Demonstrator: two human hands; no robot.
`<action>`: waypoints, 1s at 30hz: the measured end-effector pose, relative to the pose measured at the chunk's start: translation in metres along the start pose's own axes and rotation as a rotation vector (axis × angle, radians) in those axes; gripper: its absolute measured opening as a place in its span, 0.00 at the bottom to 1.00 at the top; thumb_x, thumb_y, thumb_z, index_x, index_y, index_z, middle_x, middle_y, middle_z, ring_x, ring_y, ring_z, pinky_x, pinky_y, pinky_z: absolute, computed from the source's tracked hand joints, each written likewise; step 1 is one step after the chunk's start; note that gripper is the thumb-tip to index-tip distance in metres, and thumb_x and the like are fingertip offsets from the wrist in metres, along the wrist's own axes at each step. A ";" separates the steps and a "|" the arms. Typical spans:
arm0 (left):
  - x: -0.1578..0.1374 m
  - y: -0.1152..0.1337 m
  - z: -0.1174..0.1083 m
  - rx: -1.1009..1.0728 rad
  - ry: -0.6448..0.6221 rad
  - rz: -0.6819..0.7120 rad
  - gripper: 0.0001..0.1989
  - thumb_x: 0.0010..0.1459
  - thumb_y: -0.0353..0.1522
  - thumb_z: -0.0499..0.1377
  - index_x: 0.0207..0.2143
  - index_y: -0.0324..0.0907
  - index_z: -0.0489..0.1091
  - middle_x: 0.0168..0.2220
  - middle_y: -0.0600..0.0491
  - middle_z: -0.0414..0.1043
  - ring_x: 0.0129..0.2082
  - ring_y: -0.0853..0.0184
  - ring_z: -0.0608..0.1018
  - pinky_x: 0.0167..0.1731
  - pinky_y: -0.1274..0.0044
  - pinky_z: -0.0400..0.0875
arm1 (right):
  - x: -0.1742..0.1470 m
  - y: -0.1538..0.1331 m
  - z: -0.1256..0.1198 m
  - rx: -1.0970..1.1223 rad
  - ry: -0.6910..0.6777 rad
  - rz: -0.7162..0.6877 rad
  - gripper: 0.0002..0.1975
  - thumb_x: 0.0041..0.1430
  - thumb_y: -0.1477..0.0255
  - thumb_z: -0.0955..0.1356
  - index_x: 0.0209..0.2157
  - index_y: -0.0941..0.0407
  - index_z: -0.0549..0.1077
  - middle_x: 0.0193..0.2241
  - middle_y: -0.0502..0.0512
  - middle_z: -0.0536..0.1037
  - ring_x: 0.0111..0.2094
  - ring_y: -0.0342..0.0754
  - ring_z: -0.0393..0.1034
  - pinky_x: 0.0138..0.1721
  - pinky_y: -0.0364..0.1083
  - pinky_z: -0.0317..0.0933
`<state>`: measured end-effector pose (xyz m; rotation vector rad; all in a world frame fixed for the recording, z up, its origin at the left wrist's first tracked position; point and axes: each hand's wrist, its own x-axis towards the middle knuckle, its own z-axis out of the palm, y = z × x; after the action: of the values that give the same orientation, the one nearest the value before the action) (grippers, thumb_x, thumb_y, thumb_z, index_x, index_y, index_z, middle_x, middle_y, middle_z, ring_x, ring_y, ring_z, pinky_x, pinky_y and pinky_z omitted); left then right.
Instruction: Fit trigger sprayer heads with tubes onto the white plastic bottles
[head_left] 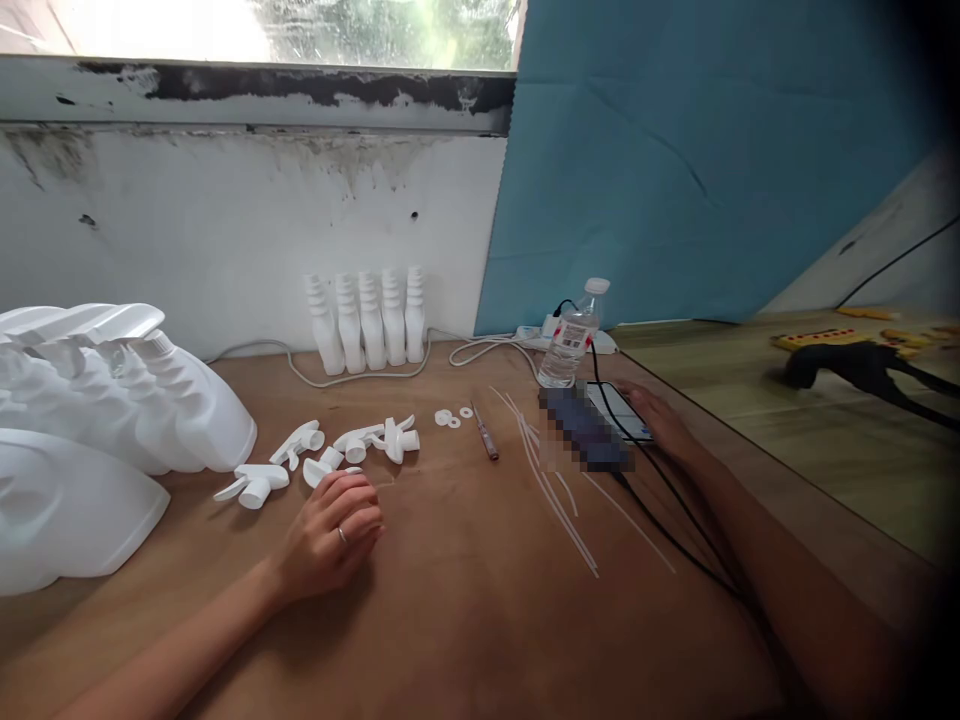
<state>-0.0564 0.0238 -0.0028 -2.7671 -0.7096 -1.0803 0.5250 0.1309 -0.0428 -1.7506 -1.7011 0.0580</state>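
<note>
My left hand (337, 525) rests on the brown tabletop with its fingers curled in and a ring on one finger. Its palm side is hidden, so I cannot see whether anything lies inside. Just beyond the fingertips are several white spray trigger heads, one (324, 467) close to the knuckles and another (397, 440) farther right. My right hand (654, 415) grips the right edge of a phone (634, 425) with a lit screen. A dark, blurred-out object (589, 430) with a black cable partly covers that phone.
White spray bottles (202, 410) crowd the left side. Several slim white bottles (371, 325) stand by the wall. White washers (444, 417), a screwdriver (486, 438) and thin tubes (559, 510) lie mid-table. A water bottle (570, 345) stands behind the phone; a black cable (675, 535) crosses the right side.
</note>
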 end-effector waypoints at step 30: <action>-0.004 -0.011 -0.009 -0.046 0.063 -0.164 0.15 0.56 0.15 0.56 0.40 0.40 0.64 0.39 0.46 0.69 0.45 0.61 0.71 0.44 0.67 0.68 | -0.009 -0.004 -0.001 0.328 0.025 0.243 0.28 0.61 0.47 0.59 0.47 0.54 0.73 0.54 0.65 0.74 0.57 0.55 0.67 0.62 0.53 0.54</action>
<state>-0.0695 0.0294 0.0004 -2.7384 -0.9280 -1.2228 0.5207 0.1216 -0.0438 -1.6880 -1.3633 0.3996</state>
